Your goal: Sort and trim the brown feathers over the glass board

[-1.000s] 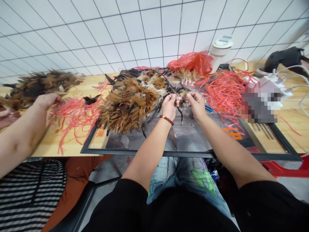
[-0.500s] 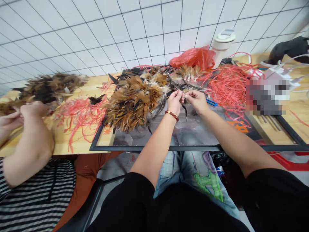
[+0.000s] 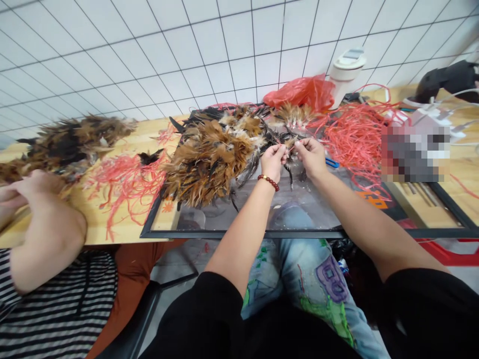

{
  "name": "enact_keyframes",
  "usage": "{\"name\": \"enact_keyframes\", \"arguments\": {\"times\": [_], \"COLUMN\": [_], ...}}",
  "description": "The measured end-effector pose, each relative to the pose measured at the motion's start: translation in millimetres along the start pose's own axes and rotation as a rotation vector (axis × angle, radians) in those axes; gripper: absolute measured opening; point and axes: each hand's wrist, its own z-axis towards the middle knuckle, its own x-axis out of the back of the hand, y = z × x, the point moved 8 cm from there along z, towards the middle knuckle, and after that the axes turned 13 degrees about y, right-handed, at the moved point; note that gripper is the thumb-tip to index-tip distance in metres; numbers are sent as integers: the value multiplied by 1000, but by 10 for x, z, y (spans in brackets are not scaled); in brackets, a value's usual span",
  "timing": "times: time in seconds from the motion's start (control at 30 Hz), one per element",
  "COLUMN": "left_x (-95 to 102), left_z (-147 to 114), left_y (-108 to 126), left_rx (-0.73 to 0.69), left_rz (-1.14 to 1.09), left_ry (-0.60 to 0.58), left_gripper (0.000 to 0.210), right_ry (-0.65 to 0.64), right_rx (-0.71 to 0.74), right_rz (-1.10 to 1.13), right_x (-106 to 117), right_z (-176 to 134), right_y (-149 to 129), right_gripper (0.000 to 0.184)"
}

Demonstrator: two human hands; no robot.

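My left hand (image 3: pixel 274 160), with a dark red bead bracelet (image 3: pixel 268 182) at its wrist, is closed in a pinch over the table. Close to its right, my right hand (image 3: pixel 311 156) is pinched too. A short bit of thin red plastic string (image 3: pixel 293 146) runs between the fingertips of both hands. Dark feathers (image 3: pixel 287 169) show below and behind the fingers; whether the left fingers also grip a feather is hidden. Left of my hands lies a big heap of brown feathers (image 3: pixel 209 159). A smaller feather bunch (image 3: pixel 294 114) lies behind them.
Tangled red string (image 3: pixel 355 142) and a blue cutter (image 3: pixel 332 163) lie at right. Behind stand a red plastic bag (image 3: pixel 301 93) and a white tumbler (image 3: pixel 345 72). A co-worker's arm (image 3: pixel 48 224) is at far left, near another feather heap (image 3: pixel 75 142) and string strands (image 3: pixel 127 179).
My hands have moved slightly apart, the right one to the right, and red string now shows between them. My leg has shifted under the table. The co-worker's hands moved a little left.
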Motion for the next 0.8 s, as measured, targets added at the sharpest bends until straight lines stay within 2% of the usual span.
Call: {"name": "enact_keyframes", "arguments": {"times": [0.2, 0.37, 0.5, 0.57, 0.7, 0.8], "left_x": [-36, -17, -14, -7, 16, 15], "left_z": [-35, -56, -39, -14, 9, -15], "left_y": [-12, 1, -10, -12, -6, 13], "left_rx": [-55, -66, -83, -94, -98, -120], "left_rz": [107, 96, 173, 250, 374, 415], "left_ry": [-54, -28, -22, -36, -104, -170], "left_gripper": [11, 13, 14, 13, 13, 16], "right_ry": [27, -13, -31, -42, -37, -57], "right_rx": [-42, -87, -92, -52, 138, 183], "right_rz": [53, 87, 60, 24, -78, -82], "right_x": [24, -34, -26, -19, -7, -27], "right_z": [-25, -91, -104, -96, -84, -98], "right_y": [-16, -61, -53, -56, -148, -192], "right_gripper": [55, 60, 55, 49, 39, 38]}}
